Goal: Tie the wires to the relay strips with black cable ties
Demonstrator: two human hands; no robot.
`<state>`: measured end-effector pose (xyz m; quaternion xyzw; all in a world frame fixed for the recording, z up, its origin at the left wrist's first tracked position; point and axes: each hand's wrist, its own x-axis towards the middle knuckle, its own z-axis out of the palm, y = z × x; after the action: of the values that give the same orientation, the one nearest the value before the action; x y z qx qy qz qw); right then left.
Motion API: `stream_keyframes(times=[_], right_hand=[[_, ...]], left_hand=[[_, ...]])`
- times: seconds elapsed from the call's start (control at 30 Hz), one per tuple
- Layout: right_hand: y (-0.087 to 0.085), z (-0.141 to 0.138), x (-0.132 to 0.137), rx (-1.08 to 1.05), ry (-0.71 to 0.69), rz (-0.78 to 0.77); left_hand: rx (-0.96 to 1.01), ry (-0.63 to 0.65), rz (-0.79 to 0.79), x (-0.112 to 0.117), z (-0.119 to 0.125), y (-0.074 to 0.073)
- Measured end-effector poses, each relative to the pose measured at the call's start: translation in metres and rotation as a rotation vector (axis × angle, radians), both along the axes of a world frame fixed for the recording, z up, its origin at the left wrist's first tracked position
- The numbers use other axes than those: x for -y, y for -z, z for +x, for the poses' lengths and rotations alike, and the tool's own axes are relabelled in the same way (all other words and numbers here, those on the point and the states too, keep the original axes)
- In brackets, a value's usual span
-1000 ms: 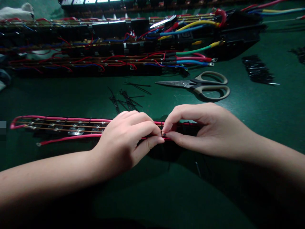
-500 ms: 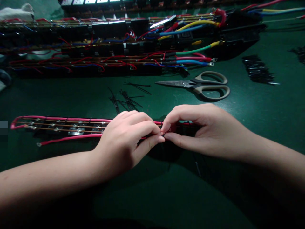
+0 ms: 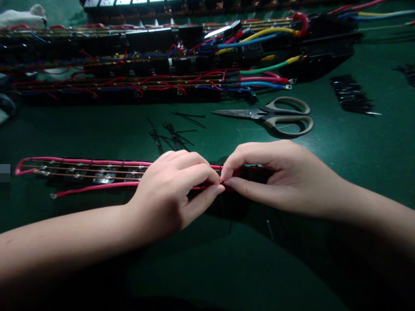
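Spreading beneath everything, a dark green surface is lit across the middle and lost in shadow on the near side. Its far part is crowded by long black assemblies, with coloured wires fastened along them; a pale cloth-like thing is seen at the far left. Nearer than the assemblies, scissors are laid pointing left, loose black ties are scattered to their left, and a bundle of ties is placed at the far right. On the near half, a narrow brown-barred strip is laid left to right, flanked by a pink-red cable. Its middle is hidden by the left hand, its right part largely by the right hand. Both hands' fingertips are brought together over the strip; what is enclosed by either grip, if anything, cannot be told.
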<state>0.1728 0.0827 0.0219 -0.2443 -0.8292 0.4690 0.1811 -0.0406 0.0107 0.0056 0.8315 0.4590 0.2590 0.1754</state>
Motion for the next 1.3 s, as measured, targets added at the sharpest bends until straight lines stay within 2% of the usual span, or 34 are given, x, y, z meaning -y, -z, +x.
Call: stream_keyframes(times=[0.37,0.67,1.3], right_hand=[[0.0001,0.0001,0.0004,0.023,-0.008,-0.003],[0.0009,-0.0002,-0.0009,-0.001,-0.022,0.058],[0.0014,-0.0014,0.0007,0.042,0.016,0.026]], left_hand=[[0.034,-0.032,-0.088,-0.0002,0.0011,-0.0061],[0.027,-0.019,-0.073,-0.0009,0.0012,-0.0052],[0.001,-0.016,-0.041,-0.0011,0.0023,-0.0054]])
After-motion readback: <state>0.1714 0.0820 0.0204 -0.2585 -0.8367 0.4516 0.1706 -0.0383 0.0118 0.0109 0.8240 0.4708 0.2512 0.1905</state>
